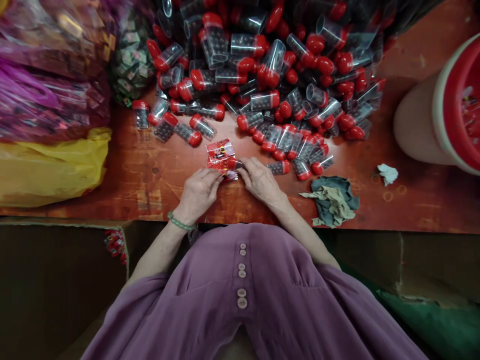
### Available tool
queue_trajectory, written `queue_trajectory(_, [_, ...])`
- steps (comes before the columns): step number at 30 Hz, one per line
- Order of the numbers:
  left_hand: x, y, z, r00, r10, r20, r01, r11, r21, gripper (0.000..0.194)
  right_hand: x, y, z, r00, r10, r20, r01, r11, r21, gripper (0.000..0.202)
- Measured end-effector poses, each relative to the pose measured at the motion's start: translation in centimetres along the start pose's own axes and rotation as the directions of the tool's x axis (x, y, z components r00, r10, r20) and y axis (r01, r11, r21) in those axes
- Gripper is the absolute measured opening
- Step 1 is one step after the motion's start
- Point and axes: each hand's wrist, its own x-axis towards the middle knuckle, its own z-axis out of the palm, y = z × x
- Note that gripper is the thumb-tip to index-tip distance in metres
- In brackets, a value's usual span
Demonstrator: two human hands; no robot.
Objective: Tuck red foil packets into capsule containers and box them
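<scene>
Red printed foil packet [220,153], lower edge hidden by fingers.
Left hand [197,192] at 9 o'clock, right hand [260,181] at 3; fingertips of both pinched on it.

Left hand [198,192] and right hand [259,181] pinch a small red packet [220,156] on the wooden table [150,175], just below a pile of red-capped clear tubes [270,75]; crumpled rag [332,200] at right.

Small glossy red printed packet [220,154] with black and white marks. Clear plastic tubes [262,75] with shiny red caps, dark dotted fill inside. Reddish-brown worn wooden tabletop [157,175]. Yellow plastic bag [48,170]; magenta-pink crinkled bags [45,95] above it. Grey-green and tan rag [333,200]. Pale green bead bracelet [180,223]. Mauve-purple buttoned garment [270,300]. Cream bucket, red inside [442,115].
</scene>
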Motion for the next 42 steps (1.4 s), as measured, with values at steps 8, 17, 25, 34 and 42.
queue_trajectory(8, [-0.5,1.2,-1.6,0.972,-0.132,-0.195,0.071,0.954,-0.293,0.007,-2.5,-0.9,-3.5,0.976,-0.003,-0.218,0.067,0.955,0.288,0.026])
queue_trajectory(17, [-1.1,3.0,-2.2,0.99,-0.002,-0.14,-0.032,0.969,-0.245,0.005,-4.7,-3.2,-6.1,0.943,-0.247,-0.222,0.302,0.916,0.264,0.03])
queue_trajectory(25, [-1.4,3.2,-2.3,0.998,0.061,0.001,-0.06,0.986,-0.155,0.014,-5.6,-3.8,-6.6,0.977,-0.199,0.082,0.207,0.971,-0.118,0.028])
queue_trajectory(34, [-2.0,2.8,-1.3,0.994,0.078,0.079,-0.062,0.981,-0.185,0.011,-5.2,-4.5,-7.7,0.936,-0.179,0.303,0.25,0.944,-0.214,0.031])
queue_trajectory(42, [-2.0,1.8,-0.3,0.989,-0.034,0.144,0.087,0.919,-0.384,0.012,-4.4,-3.3,-7.7,0.901,-0.169,0.4,0.221,0.971,-0.089,0.03])
